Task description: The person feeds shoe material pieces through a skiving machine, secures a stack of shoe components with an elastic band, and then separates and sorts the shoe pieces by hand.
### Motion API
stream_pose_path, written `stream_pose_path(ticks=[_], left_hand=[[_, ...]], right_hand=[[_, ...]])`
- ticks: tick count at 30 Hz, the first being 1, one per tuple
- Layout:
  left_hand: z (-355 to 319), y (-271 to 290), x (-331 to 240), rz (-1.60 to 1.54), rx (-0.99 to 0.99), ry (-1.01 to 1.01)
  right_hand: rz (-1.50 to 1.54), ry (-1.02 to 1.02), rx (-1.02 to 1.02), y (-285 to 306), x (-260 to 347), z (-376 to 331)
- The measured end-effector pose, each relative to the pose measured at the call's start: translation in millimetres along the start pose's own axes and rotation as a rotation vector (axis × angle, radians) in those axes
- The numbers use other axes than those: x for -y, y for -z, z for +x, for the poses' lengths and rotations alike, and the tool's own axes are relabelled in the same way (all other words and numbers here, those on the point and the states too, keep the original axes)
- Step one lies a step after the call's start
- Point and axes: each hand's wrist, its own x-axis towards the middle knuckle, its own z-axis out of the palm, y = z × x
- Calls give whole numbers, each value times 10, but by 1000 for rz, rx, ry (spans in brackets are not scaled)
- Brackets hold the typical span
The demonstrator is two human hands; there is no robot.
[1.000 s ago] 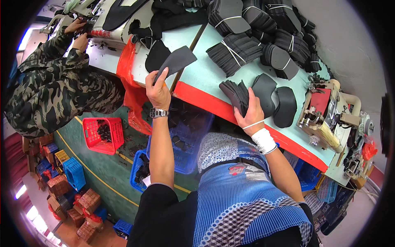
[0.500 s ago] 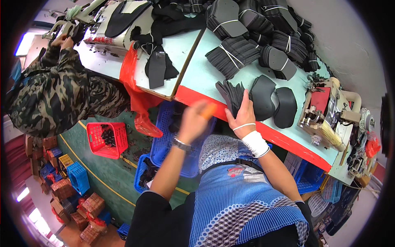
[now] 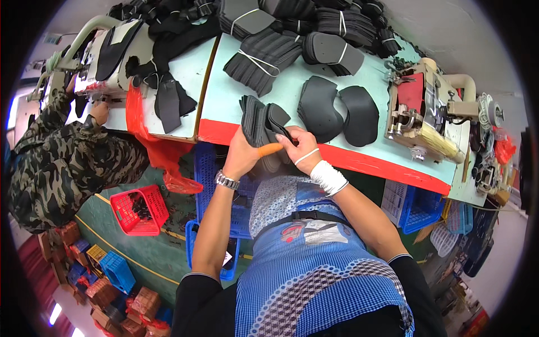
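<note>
Centre of the frame, at the near red edge of the pale green worktable (image 3: 292, 92): we see both hands closed around a stack of thin black cut pieces, shaped like shoe-upper panels (image 3: 259, 124). The left hand (image 3: 242, 154), wristwatch on the wrist, grips the stack from below, an orange cover on one finger pressed across it. The right hand (image 3: 302, 150), white bandage round the wrist, curls over the right end, fingers pinching the top piece.

We judge these pieces light, floppy and a bit slick against each other; the stack fans at its top, so a loose hold would let it slide apart. Best grip looks like a firm pinch across the lower edge, thumb one side, fingers the other.

Just right of the stack lie two dark rounded panels (image 3: 337, 112) flat on the table; banded black bundles (image 3: 264, 53) sit in the upper centre, and a beige sewing machine (image 3: 426, 115) stands right.

Hard to read: the stack's lower edge is hidden behind the hands, we cannot count pieces, and the material stays unclear.
</note>
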Motion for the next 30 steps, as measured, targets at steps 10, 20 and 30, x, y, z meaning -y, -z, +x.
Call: stream_pose_path(ticks=[10, 20, 30], left_hand=[[-3, -59, -136, 252, -83, 47], [113, -86, -32, 345, -98, 194], [-24, -103, -128, 360, -227, 76]], right_hand=[[-128, -221, 128, 149, 67, 53], [140, -40, 131, 233, -94, 87], [184, -149, -420, 1339, -118, 65]])
